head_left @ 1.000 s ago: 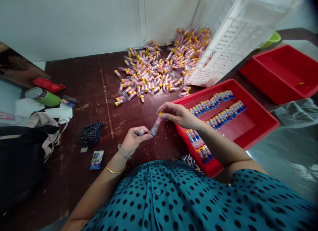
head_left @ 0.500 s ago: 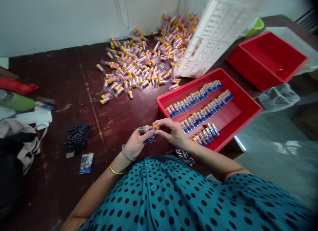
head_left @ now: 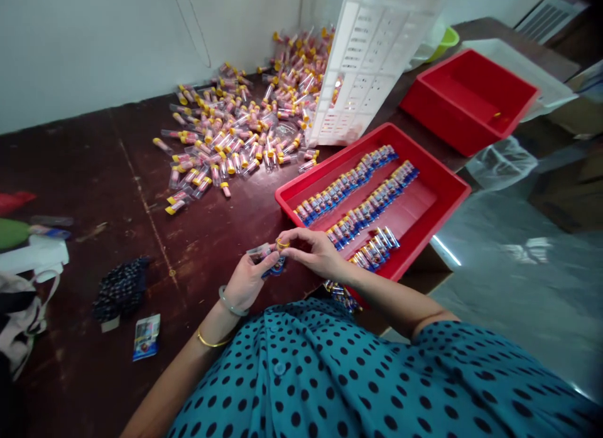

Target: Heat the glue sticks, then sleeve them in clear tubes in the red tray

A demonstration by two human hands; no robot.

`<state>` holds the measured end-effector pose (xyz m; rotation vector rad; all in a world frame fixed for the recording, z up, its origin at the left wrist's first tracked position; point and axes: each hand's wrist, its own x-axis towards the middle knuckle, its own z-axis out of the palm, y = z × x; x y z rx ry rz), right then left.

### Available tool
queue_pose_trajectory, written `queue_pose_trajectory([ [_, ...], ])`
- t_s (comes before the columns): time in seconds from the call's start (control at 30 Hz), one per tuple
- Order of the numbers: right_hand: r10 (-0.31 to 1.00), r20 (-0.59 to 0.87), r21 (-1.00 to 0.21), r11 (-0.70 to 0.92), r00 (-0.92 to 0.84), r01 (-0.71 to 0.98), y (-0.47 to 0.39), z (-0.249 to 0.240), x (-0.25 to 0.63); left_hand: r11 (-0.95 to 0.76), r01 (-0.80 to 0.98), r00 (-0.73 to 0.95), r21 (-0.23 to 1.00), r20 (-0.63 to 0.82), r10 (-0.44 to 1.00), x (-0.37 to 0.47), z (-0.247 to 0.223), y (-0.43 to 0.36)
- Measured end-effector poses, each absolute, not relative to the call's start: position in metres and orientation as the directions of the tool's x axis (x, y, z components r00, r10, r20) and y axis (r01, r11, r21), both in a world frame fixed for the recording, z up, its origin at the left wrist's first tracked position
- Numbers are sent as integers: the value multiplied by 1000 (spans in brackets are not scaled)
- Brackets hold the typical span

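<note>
My left hand (head_left: pixel 247 279), with a jade-like bangle and a gold bracelet at the wrist, is closed on a small clear tube (head_left: pixel 257 253). A blue printed wrapper (head_left: pixel 277 268) shows just beneath its fingers. My right hand (head_left: pixel 315 252) pinches the yellow cap (head_left: pixel 282 244) at the tube's end between thumb and forefinger. Both hands meet above the table's front edge, left of a shallow red tray (head_left: pixel 443 217). Inside that tray, yellow-and-blue printed packets (head_left: pixel 372 205) lie in slanting rows. Fingers partly hide the tube and wrapper.
Clear tubes with yellow caps (head_left: pixel 235 139) are heaped by the wall. A white perforated crate (head_left: pixel 351 80) stands behind the tray; a deeper red bin (head_left: pixel 447 114) is farther right. On the left lie a dark checked cloth (head_left: pixel 120 287), a flat blue packet (head_left: pixel 146 337) and a pale bag (head_left: pixel 19 318).
The view has turned, so the surroundings sit farther left in it. Both hands keep the same grip on the capped tube, with little visible finger movement.
</note>
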<state>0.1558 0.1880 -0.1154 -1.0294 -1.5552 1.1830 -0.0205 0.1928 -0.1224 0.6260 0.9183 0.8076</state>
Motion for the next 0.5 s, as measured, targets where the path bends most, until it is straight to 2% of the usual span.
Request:
queue_pose_trajectory([
  [0.1,977,162,-985,168,-137,37,207,-112,199,569,-277,374,774,-459,806,-21,-122,195],
  [0.13,983,172,-981,177,-65,85,214,-111,227,575,-267,379,773,-464,801,-22,-123,196],
  [0.2,987,145,-945,116,73,306,224,-112,294,593,-255,377,764,-486,788,-27,-127,198],
  [0.23,982,103,-889,20,157,458,225,-114,329,607,-238,378,759,-503,777,-30,-129,198],
  [0.27,966,43,-779,-128,256,614,222,-117,361,621,-208,384,755,-521,762,-33,-131,198],
  [0.3,938,-44,-620,-295,343,727,218,-121,389,633,-169,396,755,-537,745,-37,-134,197],
  [0.33,912,-133,-487,-402,389,775,211,-127,411,639,-129,409,758,-547,731,-40,-136,196],
  [0.37,893,-190,-415,-450,409,790,204,-134,426,642,-93,424,761,-553,718,-43,-137,195],
  [0.4,880,-244,-370,-473,407,800,198,-141,434,640,-68,438,766,-553,709,-45,-139,194],
  [0.5,890,-289,-375,-444,352,814,184,-160,436,627,-43,438,778,-550,711,-51,-141,192],
])
